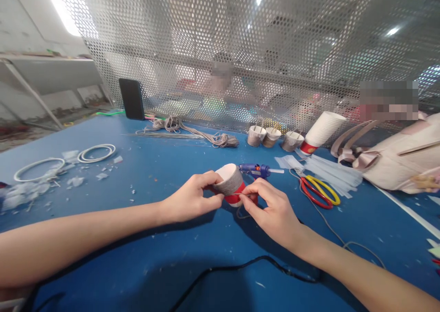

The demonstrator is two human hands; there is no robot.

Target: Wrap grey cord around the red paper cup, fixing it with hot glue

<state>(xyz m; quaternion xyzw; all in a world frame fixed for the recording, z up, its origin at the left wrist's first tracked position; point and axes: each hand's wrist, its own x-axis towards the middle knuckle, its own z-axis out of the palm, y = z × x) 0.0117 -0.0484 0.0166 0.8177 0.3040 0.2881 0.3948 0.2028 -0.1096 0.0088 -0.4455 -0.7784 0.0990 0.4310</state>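
A paper cup (231, 183) is tilted above the blue table, its upper part wrapped in grey cord and its lower part red. My left hand (195, 197) grips the cup from the left, thumb and fingers at its rim and side. At the cup's right side, my right hand (271, 211) pinches the thin grey cord against the red part. The cord (323, 218) runs from there across the table to the right. Just behind the cup lies a blue glue gun (255, 170) with a clear stick in its back end.
Scissors (319, 192), glue sticks (333, 173), a cup stack (323, 131) and a pale bag (405, 154) are on the right. Wrapped cups (271, 137), cord bundles (206, 135) and a phone (132, 99) line the mesh. White rings (96, 153) lie left; a black cable (220, 268) crosses in front.
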